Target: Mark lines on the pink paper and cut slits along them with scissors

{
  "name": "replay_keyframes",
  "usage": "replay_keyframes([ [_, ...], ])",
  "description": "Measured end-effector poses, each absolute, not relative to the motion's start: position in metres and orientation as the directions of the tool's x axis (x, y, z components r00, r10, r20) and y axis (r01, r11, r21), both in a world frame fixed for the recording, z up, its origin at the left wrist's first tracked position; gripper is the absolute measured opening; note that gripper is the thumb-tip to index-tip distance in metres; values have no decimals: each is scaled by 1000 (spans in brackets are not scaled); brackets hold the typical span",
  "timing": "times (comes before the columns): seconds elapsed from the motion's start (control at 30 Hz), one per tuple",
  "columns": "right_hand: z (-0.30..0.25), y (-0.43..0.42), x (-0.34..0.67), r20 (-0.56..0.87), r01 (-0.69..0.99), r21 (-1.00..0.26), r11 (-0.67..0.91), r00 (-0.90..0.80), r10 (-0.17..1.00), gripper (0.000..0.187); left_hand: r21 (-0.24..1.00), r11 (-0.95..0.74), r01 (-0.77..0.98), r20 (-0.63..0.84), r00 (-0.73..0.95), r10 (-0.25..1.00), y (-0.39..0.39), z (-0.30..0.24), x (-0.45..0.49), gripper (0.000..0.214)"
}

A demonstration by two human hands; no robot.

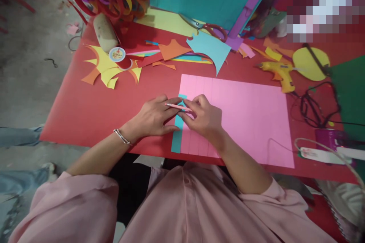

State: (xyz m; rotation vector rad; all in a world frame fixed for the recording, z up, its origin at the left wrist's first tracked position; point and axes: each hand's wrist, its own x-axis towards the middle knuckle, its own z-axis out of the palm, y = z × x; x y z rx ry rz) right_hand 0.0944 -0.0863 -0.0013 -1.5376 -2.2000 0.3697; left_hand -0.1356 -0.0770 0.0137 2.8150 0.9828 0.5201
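The right hand's (203, 115) grip was closed on a pink pencil (177, 106), right at a teal strip (177, 136); couldn't tell if it pinched the strip too. Left hand (155, 115) was spread loosely against the strip, gripping nothing visible. Strip ran along the left edge of a pink sheet (251, 121) on the red desk (114, 110). Done, seemingly: several lines (211, 91) on the sheet's left part. Apparently not done: wider right part, no clear lines. Beyond lay paper scraps (173, 50) and scissors (203, 26).
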Motion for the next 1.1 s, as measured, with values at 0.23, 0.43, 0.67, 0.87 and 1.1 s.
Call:
replay_keyframes([
  [0.23, -1, -86, 95, 216, 819, -440, 368, -302, 929, 41, 219, -787, 576, 287, 733, 617, -77, 15, -135, 61],
  [0.43, -2, -86, 94, 222, 819, -441, 367, -297, 929, 41, 213, -779, 590, 262, 733, 627, -78, 15, -135, 61],
  [0.67, 8, -84, 107, 395, 591, -691, 417, -176, 902, 27, 220, -796, 564, 285, 743, 605, -77, 17, -135, 67],
  [0.87, 50, -67, 117, 278, 261, -927, 269, -4, 961, 56, 208, -794, 571, 267, 748, 607, -77, 15, -136, 70],
  [1.1, 17, -23, 91, 19, 1, -1000, 20, -111, 994, 50, 207, -792, 575, 258, 748, 611, -76, 14, -135, 69],
])
